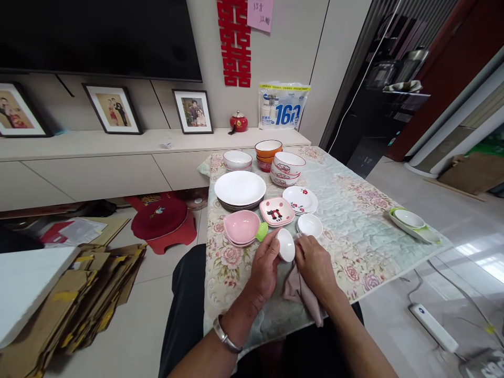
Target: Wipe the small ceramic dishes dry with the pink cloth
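Observation:
Tilted toward the right, a small white bowl [285, 245] is gripped at its left side by my left hand [266, 262]. My right hand [315, 262] is closed on a dusty-pink cloth [301, 294], which hangs down over the table's front edge, close to the bowl's right rim. Just beyond my hands lie small white dishes [310, 226], a square pink cat plate [276, 211] and pink bowls [241, 227] with a green leaf-shaped handle. Behind these are a stack with a large white plate [240, 187] on top and floral plates [300, 199].
Stacked bowls [289, 163] stand at the table's back, beside orange bowls [268, 148]. A green-edged dish [415, 227] sits near the right edge of the floral tablecloth [366, 231]. Left on the floor are a red stool [163, 223] and flattened cardboard [74, 299]. A power strip [433, 326] lies right.

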